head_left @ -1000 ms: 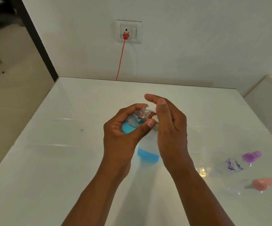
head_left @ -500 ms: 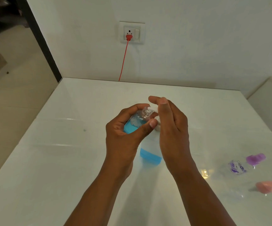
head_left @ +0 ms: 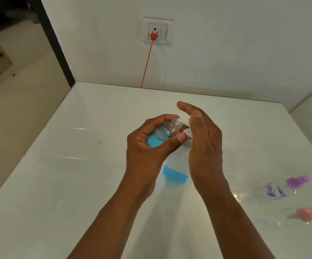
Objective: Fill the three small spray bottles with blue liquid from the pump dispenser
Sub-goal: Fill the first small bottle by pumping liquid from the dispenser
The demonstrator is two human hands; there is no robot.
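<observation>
Faintly purple flower print on empty spray bottle point(head_left: 275, 190), wording unreadable

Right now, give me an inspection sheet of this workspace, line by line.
Surface: glossy white table, set against a white wall.
Job's things: small clear bottle partly filled with blue liquid, tilted with its open neck at the white pump nozzle; pump dispenser stands upright with blue liquid low at its base; purple-capped bottle and pink-capped bottle lie on the table at right, contents unclear.
Clutter: nothing seen.
Hands: left hand grips the small bottle; right hand rests straight fingers over the pump head.
Cables: red cable hangs from a red plug in the wall socket, passing behind the table.
Surroundings: dark door frame and tiled floor at left.
</observation>
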